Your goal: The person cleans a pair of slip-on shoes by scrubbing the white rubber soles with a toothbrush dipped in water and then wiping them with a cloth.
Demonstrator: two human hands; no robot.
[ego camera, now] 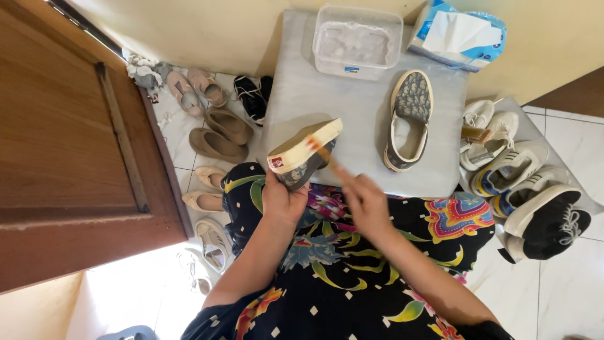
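Note:
My left hand (283, 200) grips a patterned slip-on shoe (303, 154) by its heel, turned so its cream rubber side faces up. My right hand (365, 203) holds a small wooden-handled brush (326, 154) whose tip rests against the side of that shoe near the toe. The matching slip-on shoe (408, 121) lies upright on the grey low table (327, 94) just beyond my hands. My lap in a black floral dress (352, 264) is below both hands.
A clear plastic tub (357, 41) and a blue tissue pack (458, 33) stand at the table's far edge. White and black sneakers (528, 189) pile up at the right with another brush (475, 133). Sandals and flats (217, 135) lie at the left beside a wooden door (69, 151).

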